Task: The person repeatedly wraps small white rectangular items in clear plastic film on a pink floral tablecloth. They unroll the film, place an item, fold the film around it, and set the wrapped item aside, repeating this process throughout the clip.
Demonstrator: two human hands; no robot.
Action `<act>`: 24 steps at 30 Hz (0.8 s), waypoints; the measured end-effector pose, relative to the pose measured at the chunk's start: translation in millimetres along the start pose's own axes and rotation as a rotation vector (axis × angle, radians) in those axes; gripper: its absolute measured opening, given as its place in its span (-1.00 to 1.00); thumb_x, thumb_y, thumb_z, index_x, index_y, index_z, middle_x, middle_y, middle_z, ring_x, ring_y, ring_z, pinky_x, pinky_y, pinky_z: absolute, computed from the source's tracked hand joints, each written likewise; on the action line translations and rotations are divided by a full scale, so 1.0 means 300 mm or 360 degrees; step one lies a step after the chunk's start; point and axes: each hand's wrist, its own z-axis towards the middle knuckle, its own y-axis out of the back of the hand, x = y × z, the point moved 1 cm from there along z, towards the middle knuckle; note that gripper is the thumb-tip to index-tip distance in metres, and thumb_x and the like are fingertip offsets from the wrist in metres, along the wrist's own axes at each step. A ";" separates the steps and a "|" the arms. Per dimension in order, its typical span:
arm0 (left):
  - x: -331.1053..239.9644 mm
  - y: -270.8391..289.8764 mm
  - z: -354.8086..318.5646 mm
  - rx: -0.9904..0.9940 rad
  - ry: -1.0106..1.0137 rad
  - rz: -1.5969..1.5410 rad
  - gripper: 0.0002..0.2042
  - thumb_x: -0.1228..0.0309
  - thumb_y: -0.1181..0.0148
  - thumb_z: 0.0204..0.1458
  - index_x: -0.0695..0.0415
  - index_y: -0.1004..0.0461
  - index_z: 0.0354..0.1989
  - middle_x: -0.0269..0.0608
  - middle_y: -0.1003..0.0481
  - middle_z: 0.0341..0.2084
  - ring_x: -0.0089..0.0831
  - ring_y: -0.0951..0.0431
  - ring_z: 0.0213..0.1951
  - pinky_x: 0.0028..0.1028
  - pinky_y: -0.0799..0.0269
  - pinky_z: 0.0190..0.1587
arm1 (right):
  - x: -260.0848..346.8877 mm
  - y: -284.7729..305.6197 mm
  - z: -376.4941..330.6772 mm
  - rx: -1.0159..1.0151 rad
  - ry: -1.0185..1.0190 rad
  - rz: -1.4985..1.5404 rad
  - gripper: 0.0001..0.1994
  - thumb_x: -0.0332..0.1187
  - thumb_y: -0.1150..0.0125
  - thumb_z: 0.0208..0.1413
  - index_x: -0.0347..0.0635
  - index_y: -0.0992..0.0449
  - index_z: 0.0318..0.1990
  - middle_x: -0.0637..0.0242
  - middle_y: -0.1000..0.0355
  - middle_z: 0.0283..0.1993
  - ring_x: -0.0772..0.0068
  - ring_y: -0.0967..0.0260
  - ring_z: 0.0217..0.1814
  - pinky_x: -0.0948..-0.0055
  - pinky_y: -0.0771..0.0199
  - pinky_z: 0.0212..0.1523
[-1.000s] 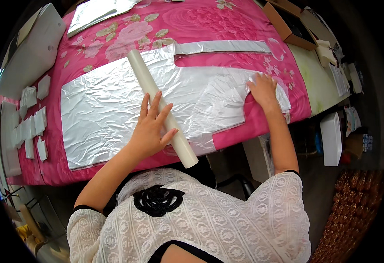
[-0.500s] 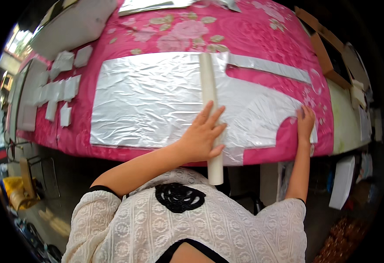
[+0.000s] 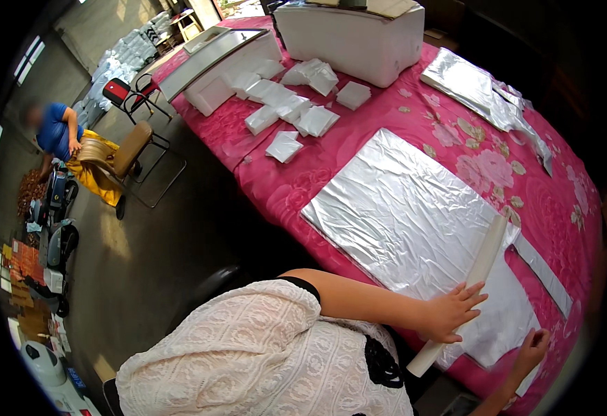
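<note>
Left hand: the left hand (image 3: pixel 450 313) lies flat with fingers spread, palm down on the tube (image 3: pixel 464 291); it presses rather than grips.
Right hand: the right hand (image 3: pixel 531 348) sits at the near edge of the foil (image 3: pixel 414 222), fingers curled loosely against it; whether it pinches the sheet I cannot tell.
Tube: a long cream tube, lying slantwise across the right part of the foil, its near end past the table edge.
Foil: a large silver sheet, spread flat on the pink flowered cloth (image 3: pixel 560 201), wrinkled.
Strip: a narrow silver strip (image 3: pixel 542 274) just right of the tube.
Beyond: white packets (image 3: pixel 296 111) and a white box (image 3: pixel 352 38) at the far end.
Floor: a chair (image 3: pixel 126 156) well apart; a person in blue (image 3: pixel 54 132) past it.
</note>
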 end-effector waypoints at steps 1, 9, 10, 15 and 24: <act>-0.007 0.007 0.004 -0.0043 -0.0002 -0.0127 -0.39 0.19 -0.16 -0.11 0.36 -0.22 0.07 0.16 0.08 0.25 0.04 0.24 0.33 0.05 0.20 0.27 | 0.052 -0.042 -0.012 0.0056 0.0026 0.0212 -0.86 -0.53 -0.03 0.08 -0.27 -0.34 -0.19 0.33 -0.29 -0.35 0.57 -0.26 -0.31 0.59 -0.25 -0.29; -0.008 0.130 0.031 -0.0017 0.1120 -0.1929 -0.61 0.16 -0.17 -0.01 0.32 -0.43 -0.26 -0.19 -0.49 -0.46 -0.43 -0.50 -0.36 -0.43 -0.40 -0.28 | 0.506 -0.259 -0.245 0.1072 0.0325 0.0883 -0.66 -0.55 -0.16 -0.09 -0.31 -0.34 -0.08 0.33 -0.35 -0.17 0.55 -0.33 -0.24 0.58 -0.32 -0.28; -0.007 0.183 0.013 0.0014 0.1094 -0.1776 -0.73 0.25 -0.16 -0.02 0.28 -0.48 -0.39 -0.22 -0.48 -0.48 -0.47 -0.49 -0.38 -0.48 -0.40 -0.31 | 0.577 -0.249 -0.282 0.1013 0.0401 0.0898 -0.62 -0.56 -0.17 -0.13 -0.32 -0.35 -0.07 0.28 -0.36 -0.16 0.50 -0.34 -0.24 0.56 -0.32 -0.28; 0.238 0.375 -0.138 0.0204 0.1122 -0.1530 -0.78 0.39 -0.11 0.00 0.30 -0.47 -0.28 -0.18 -0.52 -0.47 -0.46 -0.53 -0.39 -0.48 -0.48 -0.32 | 0.645 -0.222 -0.336 0.0728 0.0739 0.0431 -0.65 -0.48 -0.29 -0.20 -0.30 -0.41 -0.17 0.10 -0.37 -0.28 0.22 -0.36 -0.34 0.40 -0.37 -0.34; 0.499 0.797 -0.449 -0.0042 0.1264 0.0163 -0.86 0.58 -0.06 -0.15 0.27 -0.43 -0.35 -0.20 -0.51 -0.51 -0.44 -0.49 -0.46 -0.45 -0.37 -0.37 | 0.532 -0.217 -0.392 0.0633 -0.0009 -0.0267 -0.48 0.05 -0.37 -0.24 -0.25 -0.39 -0.35 0.24 -0.39 -0.59 0.25 -0.42 -0.54 0.33 -0.39 -0.50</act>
